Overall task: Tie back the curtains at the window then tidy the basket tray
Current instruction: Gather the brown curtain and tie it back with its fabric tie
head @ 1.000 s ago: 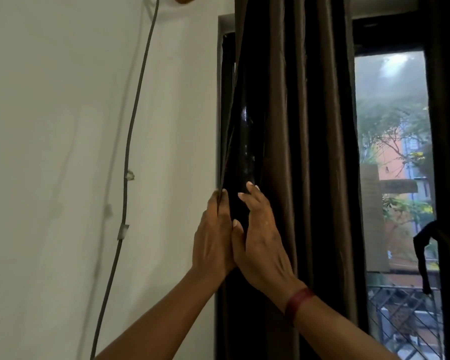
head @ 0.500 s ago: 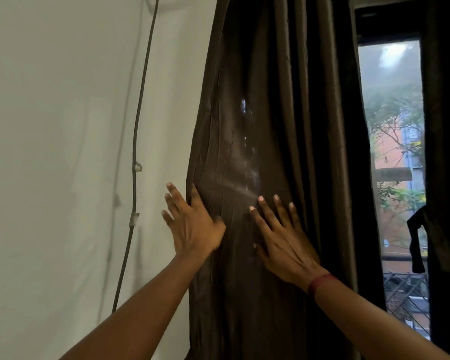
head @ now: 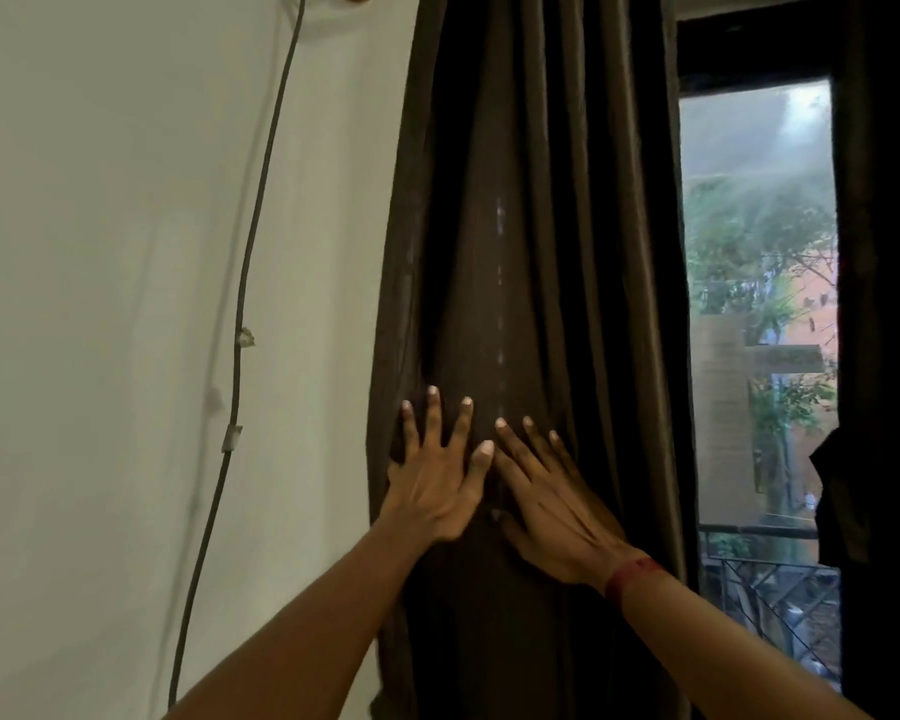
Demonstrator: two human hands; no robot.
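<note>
The curtain hangs with its long axis vertical, left of the window. The left hand and right hand press flat on it, grips spread, closer together than before.

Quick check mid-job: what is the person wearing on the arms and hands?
No sleeves or gloves show on either arm. The right hand has a dark red band round its wrist; the left hand wears nothing I can see.
</note>
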